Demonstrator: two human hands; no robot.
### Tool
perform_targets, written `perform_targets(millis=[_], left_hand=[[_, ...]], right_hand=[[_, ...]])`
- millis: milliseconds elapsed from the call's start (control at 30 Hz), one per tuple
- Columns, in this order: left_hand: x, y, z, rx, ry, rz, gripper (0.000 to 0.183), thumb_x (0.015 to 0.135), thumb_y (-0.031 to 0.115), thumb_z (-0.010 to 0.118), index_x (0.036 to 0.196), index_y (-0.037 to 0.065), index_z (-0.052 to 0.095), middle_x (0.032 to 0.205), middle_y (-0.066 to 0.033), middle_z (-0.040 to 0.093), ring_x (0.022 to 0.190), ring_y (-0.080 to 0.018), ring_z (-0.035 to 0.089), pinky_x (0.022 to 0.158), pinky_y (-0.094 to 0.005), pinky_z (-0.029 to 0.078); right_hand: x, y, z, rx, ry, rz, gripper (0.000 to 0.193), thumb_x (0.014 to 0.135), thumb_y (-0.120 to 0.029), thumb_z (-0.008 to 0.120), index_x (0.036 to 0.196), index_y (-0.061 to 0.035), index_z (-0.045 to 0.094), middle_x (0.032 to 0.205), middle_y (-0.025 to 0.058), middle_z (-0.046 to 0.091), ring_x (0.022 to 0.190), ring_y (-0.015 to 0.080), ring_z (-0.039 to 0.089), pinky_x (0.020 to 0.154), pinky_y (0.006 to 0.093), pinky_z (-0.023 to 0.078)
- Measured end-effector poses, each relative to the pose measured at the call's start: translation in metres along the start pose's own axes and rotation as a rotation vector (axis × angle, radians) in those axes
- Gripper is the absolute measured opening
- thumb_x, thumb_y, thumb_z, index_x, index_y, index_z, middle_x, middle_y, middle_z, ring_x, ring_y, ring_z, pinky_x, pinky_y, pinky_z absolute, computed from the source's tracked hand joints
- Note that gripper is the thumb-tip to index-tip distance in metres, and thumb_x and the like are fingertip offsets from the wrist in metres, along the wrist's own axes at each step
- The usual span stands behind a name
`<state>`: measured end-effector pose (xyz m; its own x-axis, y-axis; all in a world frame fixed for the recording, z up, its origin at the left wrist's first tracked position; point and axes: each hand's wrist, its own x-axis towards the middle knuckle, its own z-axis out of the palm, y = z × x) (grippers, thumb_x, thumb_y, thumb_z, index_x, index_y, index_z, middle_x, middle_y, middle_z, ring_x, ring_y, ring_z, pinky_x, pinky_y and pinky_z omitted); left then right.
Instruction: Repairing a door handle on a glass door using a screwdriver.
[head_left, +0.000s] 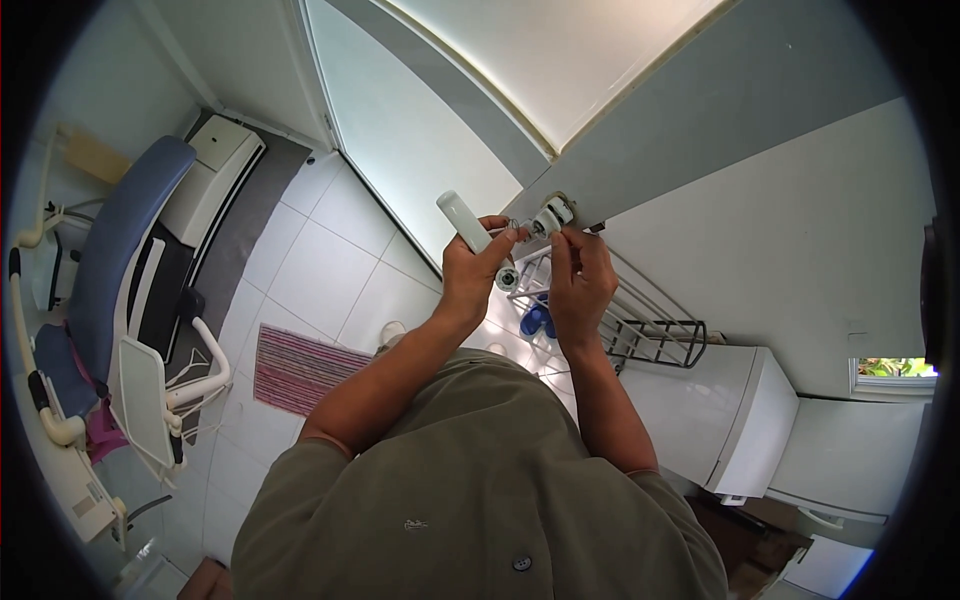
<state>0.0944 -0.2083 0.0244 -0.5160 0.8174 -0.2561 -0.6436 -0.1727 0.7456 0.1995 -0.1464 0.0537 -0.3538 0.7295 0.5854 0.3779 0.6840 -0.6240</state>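
My left hand [470,265] is closed around a white lever door handle [458,218], whose round hollow end points down toward the rack. Between its thumb and fingertip is a small metal piece, perhaps a spring [513,227]; its exact shape is too small to tell. Right beside it, a white round handle base [553,214] with its inner part exposed sits on the grey door frame. My right hand [584,280] is closed with its fingertips at the lower edge of that base, touching it. Whether a small part is pinched there is hidden.
A white wire rack [655,322] stands below my right hand, with blue footwear [537,321] by it. A white cabinet [690,410] is at right. A striped mat [300,370] lies on the tiles; a blue-padded medical chair [135,240] fills the left. The white door [390,110] stands ahead.
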Motion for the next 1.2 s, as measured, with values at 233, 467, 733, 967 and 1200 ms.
perform_targets(millis=[233, 467, 733, 967, 1200], left_hand=[[0.001, -0.006, 0.007, 0.030, 0.008, 0.083, 0.029, 0.082, 0.008, 0.060, 0.108, -0.003, 0.052, 0.097, -0.0120, 0.062, 0.068, -0.0104, 0.051, 0.062, -0.0208, 0.043], [0.003, -0.011, 0.011, 0.042, 0.011, 0.125, 0.028, 0.081, 0.006, 0.062, 0.107, -0.001, 0.054, 0.093, -0.0098, 0.061, 0.069, -0.0100, 0.052, 0.062, -0.0209, 0.042], [0.002, -0.007, 0.012, 0.010, 0.029, 0.095, 0.029, 0.079, 0.011, 0.067, 0.104, 0.000, 0.058, 0.086, -0.0064, 0.061, 0.074, -0.0112, 0.054, 0.067, -0.0225, 0.044], [0.003, -0.007, 0.011, 0.006, 0.020, 0.079, 0.028, 0.079, 0.012, 0.067, 0.104, 0.001, 0.058, 0.086, -0.0063, 0.061, 0.074, -0.0111, 0.054, 0.067, -0.0225, 0.044], [0.003, -0.008, 0.010, 0.007, 0.023, 0.065, 0.028, 0.079, 0.013, 0.068, 0.103, 0.001, 0.058, 0.087, -0.0061, 0.060, 0.075, -0.0114, 0.053, 0.068, -0.0232, 0.044]], right_hand=[[-0.001, -0.002, 0.004, -0.089, 0.047, -0.063, 0.006, 0.079, -0.002, 0.063, 0.083, 0.0005, 0.059, 0.066, 0.0043, 0.056, 0.052, 0.0108, 0.044, 0.048, 0.0238, 0.038], [-0.003, 0.000, 0.008, -0.090, 0.103, -0.070, 0.007, 0.078, -0.003, 0.064, 0.082, 0.0003, 0.059, 0.064, 0.0046, 0.056, 0.049, 0.0106, 0.044, 0.047, 0.0240, 0.039], [0.000, 0.001, 0.011, -0.050, 0.144, -0.007, 0.008, 0.078, -0.004, 0.065, 0.080, -0.0001, 0.058, 0.063, 0.0044, 0.056, 0.049, 0.0104, 0.045, 0.047, 0.0237, 0.040], [-0.002, 0.003, 0.009, -0.016, 0.095, 0.092, 0.018, 0.077, -0.006, 0.066, 0.089, 0.0010, 0.056, 0.072, 0.0055, 0.057, 0.054, 0.0106, 0.047, 0.050, 0.0236, 0.041], [-0.004, 0.006, 0.011, -0.164, 0.207, 0.091, 0.045, 0.075, -0.010, 0.068, 0.110, 0.0018, 0.043, 0.104, 0.0141, 0.051, 0.080, 0.0164, 0.051, 0.067, 0.0286, 0.043]])
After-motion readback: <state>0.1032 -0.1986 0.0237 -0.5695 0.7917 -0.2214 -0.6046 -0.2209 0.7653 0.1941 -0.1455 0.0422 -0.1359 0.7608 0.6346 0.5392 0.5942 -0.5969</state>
